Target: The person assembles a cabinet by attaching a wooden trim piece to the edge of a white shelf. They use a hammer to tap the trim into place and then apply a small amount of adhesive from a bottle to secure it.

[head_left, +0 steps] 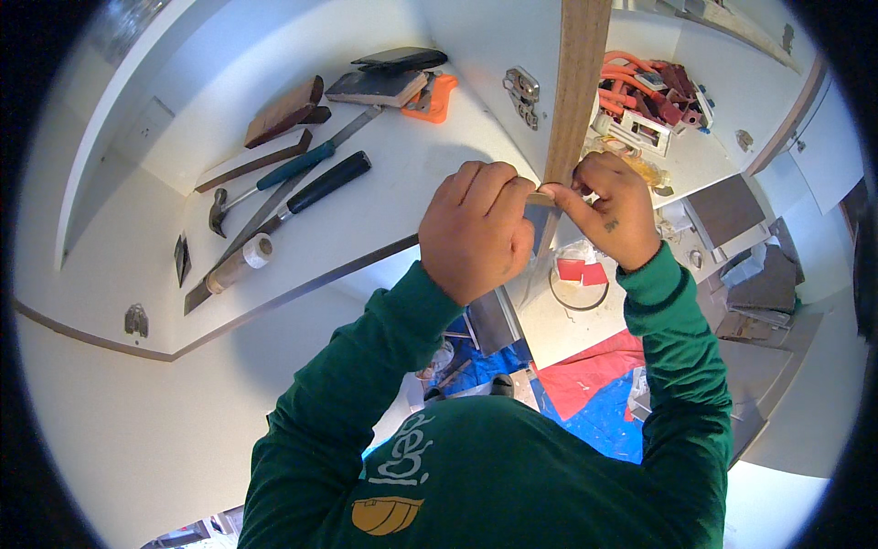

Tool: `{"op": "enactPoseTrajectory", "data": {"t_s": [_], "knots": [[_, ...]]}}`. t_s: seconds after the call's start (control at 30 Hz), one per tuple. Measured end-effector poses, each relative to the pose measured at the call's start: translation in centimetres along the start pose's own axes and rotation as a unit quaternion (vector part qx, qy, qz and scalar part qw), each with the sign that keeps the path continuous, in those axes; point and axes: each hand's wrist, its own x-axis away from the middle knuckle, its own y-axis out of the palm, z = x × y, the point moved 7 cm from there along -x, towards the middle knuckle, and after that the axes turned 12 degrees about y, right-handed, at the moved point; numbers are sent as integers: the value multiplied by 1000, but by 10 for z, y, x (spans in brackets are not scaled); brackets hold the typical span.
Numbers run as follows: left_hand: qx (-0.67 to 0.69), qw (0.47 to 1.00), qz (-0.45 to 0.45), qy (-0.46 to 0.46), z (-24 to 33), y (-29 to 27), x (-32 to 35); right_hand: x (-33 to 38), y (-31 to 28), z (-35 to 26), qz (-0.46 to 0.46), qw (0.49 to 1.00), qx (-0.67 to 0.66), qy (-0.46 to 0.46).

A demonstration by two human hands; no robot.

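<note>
Both my hands meet at the front edge of an upright cabinet panel [578, 82] with a wood-coloured edge. My left hand [480, 229] is closed, its fingers curled around a thin brown edging strip [541, 198]. On the other side of the panel edge, my right hand [615, 210] pinches the same strip with its thumb stretched toward the left hand. Fingers hide most of the strip. Below the hands, a thin dark curved band [585, 307] loops over the lower white shelf; whether it joins the strip is unclear.
On the left shelf [402, 201] lie a hammer [265, 183], a long dark-handled tool [320, 188], a roll [240, 263], wood blocks [285, 112] and an orange tool [432, 99]. Orange hose [626, 78] and parts fill the right compartment. Red [594, 371] and blue sheets [594, 421] cover the floor.
</note>
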Motion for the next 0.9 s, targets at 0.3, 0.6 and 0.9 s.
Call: {"op": "enactPoseTrajectory", "data": {"t_s": [0.3,0.6,0.9], "knots": [[-62,996,-61,18,5,7,-2,7,3,7,28,999,-2,29],[-102,991,-43,73,11,11,1,11,4,12,26,997,-18,72],[-97,992,-55,55,8,7,4,31,9,9,22,986,-113,121]]}}
